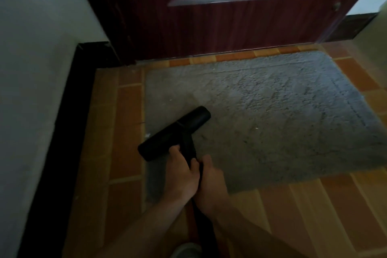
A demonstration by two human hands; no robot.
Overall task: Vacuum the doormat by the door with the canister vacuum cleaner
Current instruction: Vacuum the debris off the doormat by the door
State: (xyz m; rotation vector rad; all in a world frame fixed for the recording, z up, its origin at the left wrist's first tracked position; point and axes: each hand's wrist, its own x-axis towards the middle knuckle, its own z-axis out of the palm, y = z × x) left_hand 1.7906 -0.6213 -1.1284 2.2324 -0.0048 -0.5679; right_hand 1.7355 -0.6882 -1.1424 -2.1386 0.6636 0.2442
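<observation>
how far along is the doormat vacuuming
Done: hard to tell; no clearly cleaned strip shows. In hand: left hand and right hand grip the wand, nozzle on the doormat's near-left corner. Left: white specks remain, and most of the mat.

One grey doormat [272, 115] lies on the tiled floor [314, 216]. One black vacuum floor nozzle [173, 134] sits on it, on one black wand [189, 148]. Two hands show: one left hand [182, 174], one right hand [211, 184]. One dark red door [209, 16] stands behind.
</observation>
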